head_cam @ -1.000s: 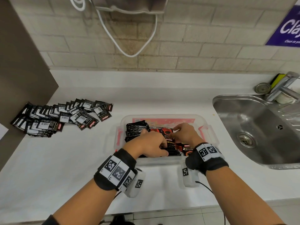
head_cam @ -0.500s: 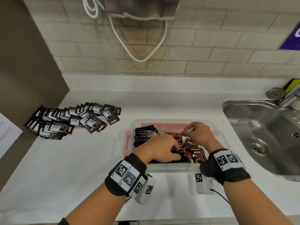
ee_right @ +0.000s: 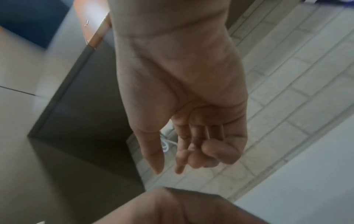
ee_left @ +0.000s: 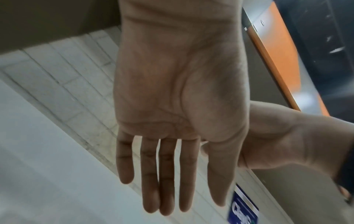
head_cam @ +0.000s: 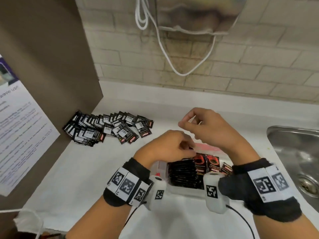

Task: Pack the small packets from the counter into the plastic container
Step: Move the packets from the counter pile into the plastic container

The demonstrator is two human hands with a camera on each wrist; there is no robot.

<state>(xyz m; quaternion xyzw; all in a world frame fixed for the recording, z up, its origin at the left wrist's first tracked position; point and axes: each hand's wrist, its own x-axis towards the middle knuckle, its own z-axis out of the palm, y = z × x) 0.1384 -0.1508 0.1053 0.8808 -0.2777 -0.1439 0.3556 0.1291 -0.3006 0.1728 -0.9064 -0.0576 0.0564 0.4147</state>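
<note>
The clear plastic container (head_cam: 186, 193) sits on the white counter right below my wrists. A tight row of black packets (head_cam: 184, 171) stands in it, with a few red-printed packets (head_cam: 212, 163) to their right. The loose pile of black packets (head_cam: 107, 128) lies on the counter to the far left. My left hand (head_cam: 165, 149) hovers over the container's left part; in the left wrist view the left hand (ee_left: 168, 151) has straight fingers and is empty. My right hand (head_cam: 207, 128) is raised higher above the container's back. The right hand (ee_right: 191, 136) has loosely curled fingers and holds nothing.
A steel sink (head_cam: 293, 152) is sunk into the counter at the right. A brown side panel (head_cam: 43, 66) with a paper notice (head_cam: 20, 126) closes off the left. A white cable (head_cam: 172, 49) hangs down the brick wall behind.
Both hands have lifted out of the container, where they were pressing on the packets. The right hand rose the most. The view has swung toward the left.
</note>
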